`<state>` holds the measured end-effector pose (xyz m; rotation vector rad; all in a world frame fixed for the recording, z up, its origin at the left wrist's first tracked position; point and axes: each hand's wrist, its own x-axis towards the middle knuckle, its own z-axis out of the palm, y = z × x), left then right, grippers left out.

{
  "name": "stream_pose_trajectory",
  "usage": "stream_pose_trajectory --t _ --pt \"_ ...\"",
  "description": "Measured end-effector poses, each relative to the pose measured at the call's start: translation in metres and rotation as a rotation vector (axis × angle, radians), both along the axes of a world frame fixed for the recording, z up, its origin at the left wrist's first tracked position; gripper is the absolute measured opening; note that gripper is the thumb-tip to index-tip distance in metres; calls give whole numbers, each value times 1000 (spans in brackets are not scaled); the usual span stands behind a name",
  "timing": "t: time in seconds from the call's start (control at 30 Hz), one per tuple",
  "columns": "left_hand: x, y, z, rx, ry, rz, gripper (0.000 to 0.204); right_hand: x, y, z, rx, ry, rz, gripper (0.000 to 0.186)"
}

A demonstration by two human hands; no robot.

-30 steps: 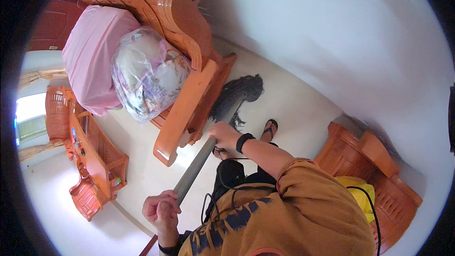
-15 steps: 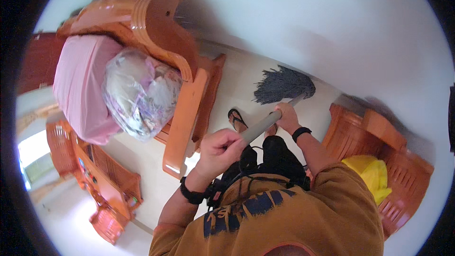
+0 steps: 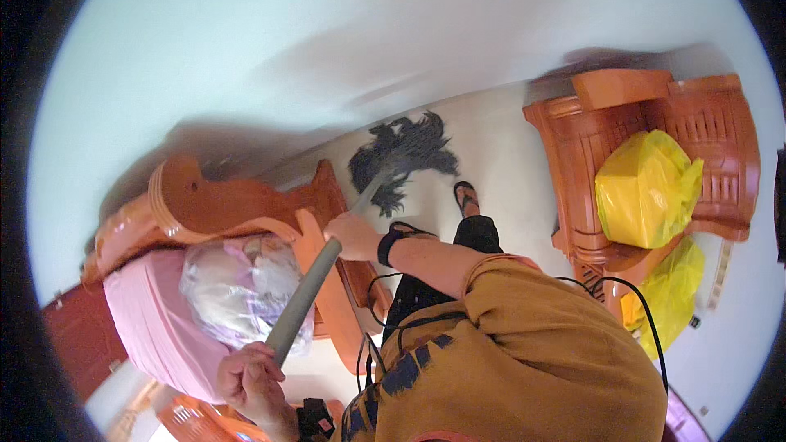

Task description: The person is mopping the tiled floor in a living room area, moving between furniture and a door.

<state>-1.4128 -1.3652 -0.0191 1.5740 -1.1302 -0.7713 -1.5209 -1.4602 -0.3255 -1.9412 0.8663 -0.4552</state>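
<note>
A mop with a long grey handle [image 3: 304, 307] slants across in front of me. Its dark, stringy mop head [image 3: 401, 150] lies spread on the pale floor close to the wall. Lower down the handle, my right hand [image 3: 354, 236] is wrapped round it. My left hand [image 3: 252, 381] is closed at the handle's upper end, fingers curled against it. My sandalled feet [image 3: 467, 199] stand near the mop head, one partly hidden behind my right forearm.
To the left is a wooden bench [image 3: 237, 205] bearing a pink bundle [image 3: 160, 319] and a clear plastic bag [image 3: 241, 290]. On the right, a wooden chair [image 3: 565, 172] carries a yellow bag [image 3: 647, 188]. A white wall [image 3: 327, 49] runs behind. Black cables [image 3: 647, 311] hang about my body.
The view has turned rightward. The mop head has swung to the left side of my feet and its strands have spread. Both hands keep hold of the handle, now tilted the other way.
</note>
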Motion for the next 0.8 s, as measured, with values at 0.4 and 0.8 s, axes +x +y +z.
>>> stream_pose_trajectory --t 0.4,0.8 --pt "-51 -51 -17 -51 143 -16 23 -83 -54 9 10 143 169 29" --pt "-187 -114 -99 71 361 87 21 -283 -138 -35 -9 423 124 11"
